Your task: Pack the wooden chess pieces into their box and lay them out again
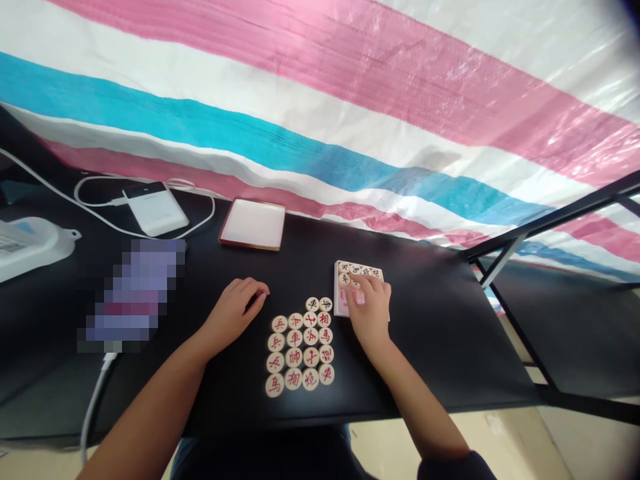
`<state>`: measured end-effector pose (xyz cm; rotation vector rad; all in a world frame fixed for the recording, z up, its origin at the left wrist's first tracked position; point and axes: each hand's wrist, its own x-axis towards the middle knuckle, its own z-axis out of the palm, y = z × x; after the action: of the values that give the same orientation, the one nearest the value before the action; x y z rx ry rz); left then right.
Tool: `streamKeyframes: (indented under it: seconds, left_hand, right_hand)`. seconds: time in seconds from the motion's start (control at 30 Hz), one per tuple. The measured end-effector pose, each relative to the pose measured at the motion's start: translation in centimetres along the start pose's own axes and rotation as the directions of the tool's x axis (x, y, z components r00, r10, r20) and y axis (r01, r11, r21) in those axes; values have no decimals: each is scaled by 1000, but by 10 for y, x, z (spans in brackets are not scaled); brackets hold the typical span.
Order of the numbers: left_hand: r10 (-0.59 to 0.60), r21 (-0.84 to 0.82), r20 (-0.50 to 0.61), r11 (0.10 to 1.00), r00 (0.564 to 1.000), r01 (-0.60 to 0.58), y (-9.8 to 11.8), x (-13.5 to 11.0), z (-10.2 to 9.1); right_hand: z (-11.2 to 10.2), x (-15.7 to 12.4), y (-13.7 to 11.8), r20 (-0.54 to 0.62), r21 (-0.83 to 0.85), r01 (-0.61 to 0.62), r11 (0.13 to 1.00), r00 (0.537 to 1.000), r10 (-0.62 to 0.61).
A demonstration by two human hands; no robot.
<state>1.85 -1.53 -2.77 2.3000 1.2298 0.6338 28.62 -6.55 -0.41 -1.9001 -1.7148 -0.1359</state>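
My right hand (371,308) reaches over a shallow white box (341,307), its fingers closed on a Chinese chess piece (355,282) that they partly cover. Black-marked Chinese chess pieces (355,269) sit in rows at the far end of that box. Loosely curled on the black table, my left hand (236,312) has its thumb and fingertips together and nothing visible in them. Between the hands, red-marked Chinese chess pieces (295,357) lie face up in a block. Two black-marked pieces (319,304) lie at its far edge.
A box lid (253,225) lies near the striped sheet (310,160) behind the table (425,360). Left of it are a white power bank (159,212) with a cable, a blurred-out phone (135,293) and a white plastic object (33,243). A black metal frame (510,333) borders the right.
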Motion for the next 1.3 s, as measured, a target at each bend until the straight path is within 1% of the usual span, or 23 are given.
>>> streamKeyframes:
  seconds: [0.07, 0.13, 0.2, 0.27, 0.3, 0.37, 0.5, 0.57, 0.63, 0.7, 0.73, 0.83, 0.9, 0.93, 1.0, 1.03, 1.13, 1.3]
  left_hand:
    - [-3, -1, -3, 1000, 1000, 3, 1, 0, -1]
    - [-2, -4, -5, 1000, 1000, 2, 2, 0, -1]
    - [3, -2, -2, 1000, 1000, -3, 3, 0, -1]
    - [8, 4, -1, 1000, 1000, -8, 3, 0, -1]
    - [8, 8, -1, 1000, 1000, -8, 3, 0, -1]
    - [4, 16, -3, 1000, 1000, -4, 3, 0, -1]
    - [3, 10, 1, 1000, 1000, -3, 2, 0, -2]
    - [8, 9, 8, 1000, 1000, -8, 2, 0, -2]
    - [11, 17, 13, 1000, 1000, -11, 2, 0, -2]
    - [8, 25, 17, 1000, 1000, -9, 1, 0, -2]
    - [7, 27, 17, 1000, 1000, -7, 1, 0, -1]
    - [3, 27, 18, 1000, 1000, -4, 0, 0, -1]
    - [8, 25, 20, 1000, 1000, -9, -1, 0, 0]
    - [12, 24, 23, 1000, 1000, -13, -1, 1, 0]
    - [19, 22, 24, 1000, 1000, -19, -2, 1, 0]
    - [17, 20, 22, 1000, 1000, -18, -2, 1, 0]
    - [3, 12, 18, 1000, 1000, -3, -2, 2, 0]
    - [-4, 7, 30, 1000, 1000, 4, 0, 2, -2]
  right_hand:
    - [1, 3, -3, 14, -2, 23, 1000, 1000, -23]
    - [0, 5, -7, 13, 1, 17, 1000, 1000, -17]
    - [-4, 5, -13, 4, 31, 7, 999, 1000, -8]
    - [-9, 2, -24, 27, 70, 21, 997, 999, -23]
    - [-11, 0, -31, 58, 79, 36, 996, 997, -41]
    - [-13, -2, -45, 162, 58, 69, 996, 984, -77]
    - [-6, -1, -67, 388, -89, 134, 987, 917, -89]
    - [-2, 2, -75, 451, -139, 171, 975, 888, -92]
    - [-1, 5, -80, 475, -153, 198, 968, 874, -103]
    - [-6, 7, -81, 456, -127, 191, 973, 883, -114]
    - [-9, 8, -78, 426, -96, 171, 980, 897, -115]
    - [-23, 8, -57, 275, 14, 71, 997, 959, -72]
    - [-29, 8, -34, 162, 25, -14, 1000, 987, 10]
    - [-30, 8, -21, 106, 1, -65, 998, 992, 65]
    - [-28, 7, 2, 6, -52, -165, 985, 986, 166]
    - [-25, 6, 12, -28, -62, -198, 978, 980, 197]
    - [-16, 1, 26, -47, -37, -220, 975, 975, 218]
    - [-13, -5, 29, -31, -68, -193, 979, 981, 191]
